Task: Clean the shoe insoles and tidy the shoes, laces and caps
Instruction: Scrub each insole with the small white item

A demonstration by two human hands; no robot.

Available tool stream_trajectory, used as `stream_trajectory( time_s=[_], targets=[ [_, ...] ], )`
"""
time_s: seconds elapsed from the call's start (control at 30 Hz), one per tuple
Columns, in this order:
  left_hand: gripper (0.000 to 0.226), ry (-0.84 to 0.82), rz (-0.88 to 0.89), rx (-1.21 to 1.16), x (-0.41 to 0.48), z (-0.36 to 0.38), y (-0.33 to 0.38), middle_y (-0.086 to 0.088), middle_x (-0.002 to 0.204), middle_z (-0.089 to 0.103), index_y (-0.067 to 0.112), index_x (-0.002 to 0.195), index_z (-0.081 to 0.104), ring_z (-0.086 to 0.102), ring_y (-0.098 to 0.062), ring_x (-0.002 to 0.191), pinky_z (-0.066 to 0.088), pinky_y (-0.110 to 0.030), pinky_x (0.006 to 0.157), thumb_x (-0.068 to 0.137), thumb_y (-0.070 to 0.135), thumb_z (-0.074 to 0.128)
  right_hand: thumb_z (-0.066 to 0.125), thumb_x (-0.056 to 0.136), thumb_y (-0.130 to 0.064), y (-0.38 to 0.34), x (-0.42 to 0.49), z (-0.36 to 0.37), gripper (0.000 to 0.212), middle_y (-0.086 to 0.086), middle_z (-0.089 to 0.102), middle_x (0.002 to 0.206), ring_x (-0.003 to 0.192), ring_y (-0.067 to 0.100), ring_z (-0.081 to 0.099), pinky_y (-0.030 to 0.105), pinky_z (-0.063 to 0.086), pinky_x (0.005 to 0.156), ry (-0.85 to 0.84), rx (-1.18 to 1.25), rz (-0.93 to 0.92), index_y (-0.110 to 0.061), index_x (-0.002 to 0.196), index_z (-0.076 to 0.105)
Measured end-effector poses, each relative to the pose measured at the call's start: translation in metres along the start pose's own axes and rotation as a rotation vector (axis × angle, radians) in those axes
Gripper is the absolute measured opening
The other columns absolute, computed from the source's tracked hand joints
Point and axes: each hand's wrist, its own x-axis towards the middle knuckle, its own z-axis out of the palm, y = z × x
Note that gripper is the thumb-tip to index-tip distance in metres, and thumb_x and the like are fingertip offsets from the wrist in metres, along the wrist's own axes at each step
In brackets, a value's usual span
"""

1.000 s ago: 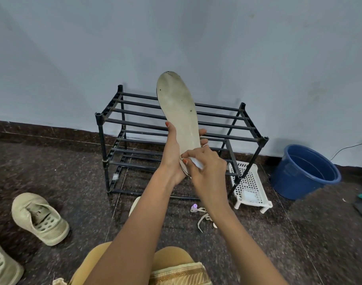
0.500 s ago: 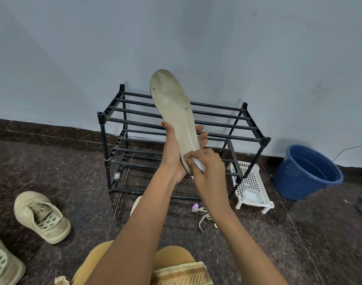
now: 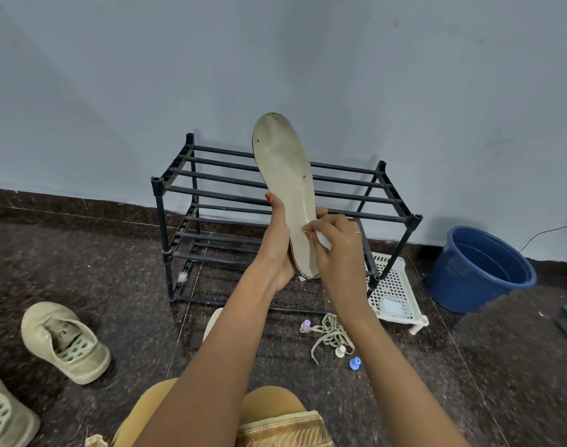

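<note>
right fingers [image 3: 311, 228]: clenched on a small white wad [image 3: 322, 241] (tissue or cloth, cannot tell which) and pressing it to the near face of the insole [image 3: 283, 169], low down by the heel end.
right hand [image 3: 338, 253]: knuckles toward the camera, in front of the insole's right edge.
left fingers [image 3: 320, 211]: wrapped round the back of the insole, tips showing at its right edge, thumb laid up the left edge.
left hand [image 3: 280, 246]: grasping the heel end in the palm; the hold looks firm.
insole, position: upright in the air in front of the shoe rack [image 3: 217, 192], toe end up, touching nothing but the hands and the wad.
insole, condition: grey smears and dark specks on the upper half.
step in hand: wiping this insole, judged part done at best, since the toe half looks soiled.
next move calls for: the wad carried up the face toward the toe under steady pressure, with the left hand bracing from behind so the thin sheet does not flex.
floor, near: laces [image 3: 332, 330] in a loose tangle, with a purple cap [image 3: 305, 324], a white cap [image 3: 340, 351] and a blue cap [image 3: 355, 363] close by.
floor, left: two shoes [image 3: 66, 341] well apart from the rack.
floor, right: white basket [image 3: 395, 295] just beside the rack, blue bucket [image 3: 482, 269] beyond it.
outstanding: shoes, laces and caps — tidying judged not yet done.
</note>
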Motion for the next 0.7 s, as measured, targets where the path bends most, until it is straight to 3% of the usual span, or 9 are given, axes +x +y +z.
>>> stream_trajectory(
  time_s=[0.07,0.17,0.33,0.47,0.57,0.7],
  targets=[
    [0.088,0.019,0.012,-0.003,0.000,0.000,0.001,-0.007,0.083,0.069,0.010,0.095,0.064,0.067,-0.017,0.079,0.054,-0.030,0.077,0.084,0.072,0.001,0.061,0.083,-0.005,0.002,-0.007,-0.001,0.011,0.006,0.061,0.094,0.090,0.022,0.050,0.013,0.030,0.072,-0.025,0.001,0.006,-0.009,0.091,0.068],
    [0.085,0.032,0.046,-0.132,0.000,-0.001,0.004,-0.012,0.093,0.068,0.005,0.099,0.061,0.068,-0.017,0.087,0.053,-0.031,0.088,0.087,0.070,0.009,0.060,0.083,-0.002,0.003,-0.022,-0.003,0.015,0.004,0.058,0.092,0.089,0.020,0.049,0.007,0.031,0.075,-0.066,0.013,0.020,-0.009,0.093,0.068],
    [0.084,0.044,0.047,-0.206,-0.002,0.000,0.005,-0.016,0.108,0.061,0.002,0.107,0.057,0.067,-0.018,0.093,0.055,-0.032,0.085,0.087,0.070,0.012,0.061,0.081,0.001,0.003,-0.031,-0.005,0.017,0.003,0.057,0.090,0.087,0.019,0.049,0.003,0.030,0.077,-0.071,0.031,0.031,-0.009,0.092,0.068],
    [0.084,0.005,0.020,-0.128,-0.004,0.000,0.008,-0.005,0.082,0.071,0.008,0.097,0.059,0.069,-0.014,0.085,0.054,-0.033,0.083,0.085,0.072,0.006,0.061,0.082,-0.002,0.001,-0.016,-0.006,0.014,0.004,0.058,0.093,0.091,0.021,0.049,0.004,0.031,0.078,-0.041,0.027,0.020,-0.010,0.091,0.068],
    [0.086,0.000,0.014,-0.032,-0.006,0.001,0.008,0.000,0.068,0.069,0.010,0.090,0.059,0.067,-0.013,0.070,0.052,-0.027,0.070,0.084,0.073,0.000,0.062,0.079,0.000,0.001,-0.003,-0.006,0.013,0.007,0.059,0.094,0.093,0.025,0.052,0.000,0.027,0.080,-0.003,0.023,-0.009,-0.008,0.088,0.068],
    [0.087,0.000,0.019,-0.055,-0.006,0.001,0.007,-0.003,0.075,0.071,0.009,0.093,0.059,0.068,-0.012,0.072,0.054,-0.026,0.070,0.084,0.073,0.000,0.064,0.078,-0.001,0.005,0.000,-0.006,0.012,0.009,0.061,0.094,0.093,0.028,0.053,-0.001,0.026,0.082,-0.031,0.022,-0.041,-0.006,0.088,0.069]
  ],
)
